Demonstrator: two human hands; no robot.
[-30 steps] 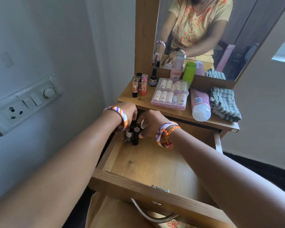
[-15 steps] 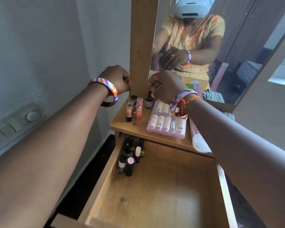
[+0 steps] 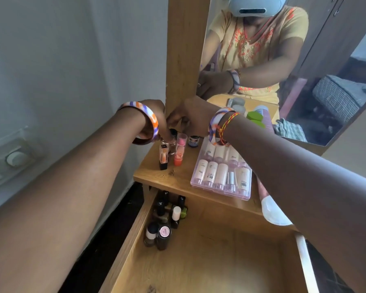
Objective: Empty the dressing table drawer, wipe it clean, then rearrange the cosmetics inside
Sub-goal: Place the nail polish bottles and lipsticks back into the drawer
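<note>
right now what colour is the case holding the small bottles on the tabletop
Clear pink case, head view.

Hidden grips, covered bottles and cut-off edges at the dressing table

At the tabletop's point(image 3: 156, 176) back left corner, the fingertips of the left hand point(image 3: 154, 117) and right hand point(image 3: 190, 115) are lost behind the small upright bottles point(image 3: 164, 153), so what each grip holds cannot be told. The right forearm point(image 3: 304, 176) covers the back right of the clear case of bottles point(image 3: 220, 172) and most of a pink bottle point(image 3: 270, 210) lying by the tabletop's front edge. The drawer point(image 3: 220, 261) is cut off by the bottom edge of the view, and the nail polishes point(image 3: 165, 218) at its back left corner run into shadow under the tabletop. Labels are too small to read.
</note>
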